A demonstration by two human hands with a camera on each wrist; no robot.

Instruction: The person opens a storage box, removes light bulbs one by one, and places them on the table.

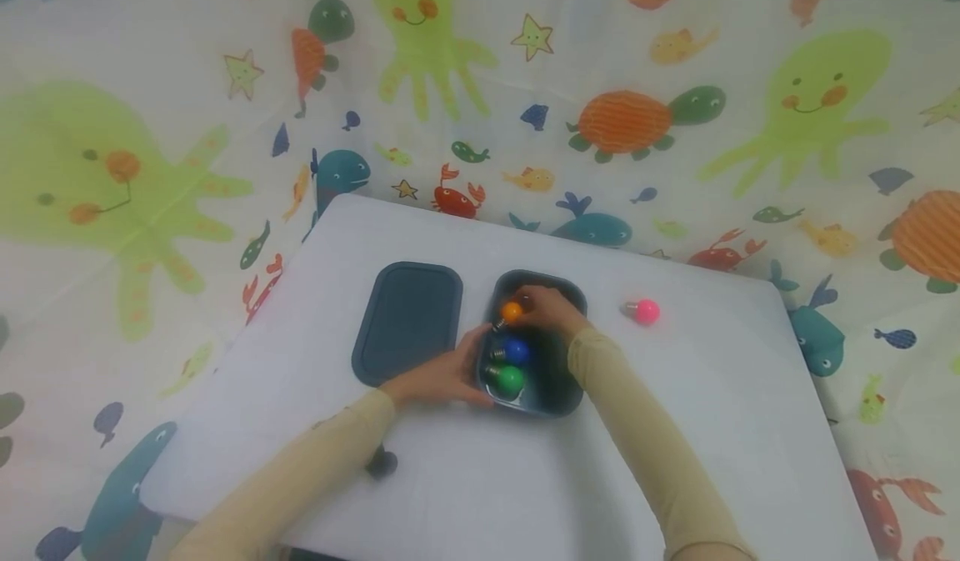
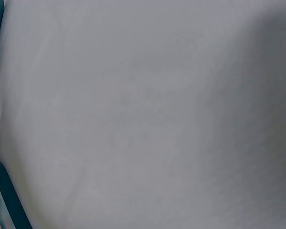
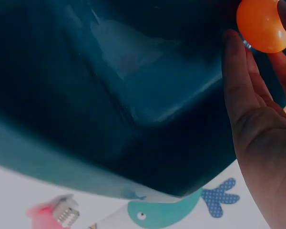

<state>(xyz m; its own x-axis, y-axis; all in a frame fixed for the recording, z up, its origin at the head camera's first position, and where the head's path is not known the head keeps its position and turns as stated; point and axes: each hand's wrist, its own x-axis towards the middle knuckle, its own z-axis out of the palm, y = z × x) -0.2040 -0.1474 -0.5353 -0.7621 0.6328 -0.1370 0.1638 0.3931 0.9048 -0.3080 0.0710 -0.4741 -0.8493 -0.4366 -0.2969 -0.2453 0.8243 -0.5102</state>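
Observation:
A dark blue-grey plastic box [image 1: 555, 378] stands on the table. Inside its left half lie a blue light bulb [image 1: 517, 350] and a green light bulb [image 1: 511, 379], screw bases pointing left. Over the far end of the box, my right hand [image 1: 551, 309] holds an orange light bulb [image 1: 512, 312] between thumb and fingers; the right wrist view shows this orange bulb [image 3: 262, 26] at the fingertips. My left hand [image 1: 444, 375] touches the box's left side, its fingers and thumb spread along the wall. The left wrist view shows no part of that hand.
Left of the box lies a flat dark lid [image 1: 408, 319]. A pink light bulb [image 1: 647, 311] lies on the white table [image 1: 720, 394], right of the box. Beside my left sleeve is a small dark object [image 1: 382, 463], partly hidden. A sea-animal print curtain [image 1: 525, 86] hangs behind the table.

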